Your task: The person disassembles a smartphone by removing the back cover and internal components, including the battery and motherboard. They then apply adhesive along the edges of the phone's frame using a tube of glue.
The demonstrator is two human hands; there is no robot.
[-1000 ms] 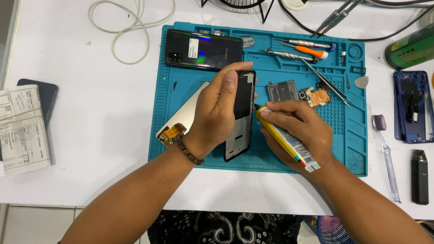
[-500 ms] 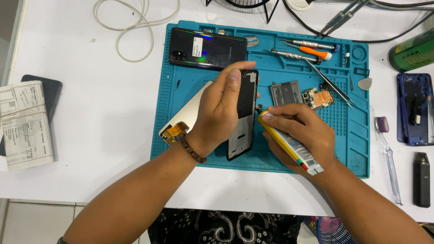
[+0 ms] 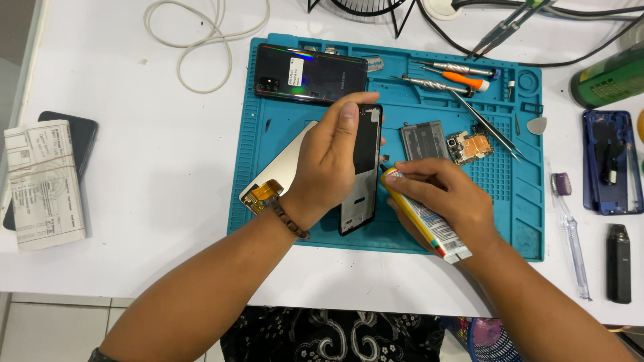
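- the left hand (image 3: pixel 332 161) grips a black phone frame (image 3: pixel 360 171), thumb along its upper edge, holding it tilted up on its long side over the teal work mat (image 3: pixel 523 221) on the white table (image 3: pixel 154 154).
- the right hand (image 3: pixel 446 201) is closed around a yellow glue tube (image 3: pixel 422 218), its dark nozzle touching the right edge of the frame.
- under the left hand and wrist lies a pale screen panel (image 3: pixel 285 164) with an orange flex cable at its lower end; the hand hides much of it.
- just beyond the left hand's fingertips a dark phone back cover (image 3: pixel 312 74) lies flat on the mat.
- just above the right hand sit a grey battery (image 3: pixel 424 139) and a small circuit board (image 3: pixel 469 146), close to each other.
- farther beyond the right hand lie tweezers (image 3: pixel 486 124), a steel driver (image 3: pixel 429 84) and an orange-handled screwdriver (image 3: pixel 463 79).
- well to the right of the right hand, off the mat: a grey pick (image 3: pixel 537 125), a blue phone housing (image 3: pixel 612 161), a clear-handled brush (image 3: pixel 570 228), a small black device (image 3: pixel 618 263) and a green bottle (image 3: pixel 607 79).
- well to the left of the left hand, a banded paper bundle (image 3: pixel 43 184) lies over a dark phone (image 3: pixel 77 131); a white cable (image 3: pixel 194 40) loops beyond it.
- nothing lies between the two hands but the frame itself.
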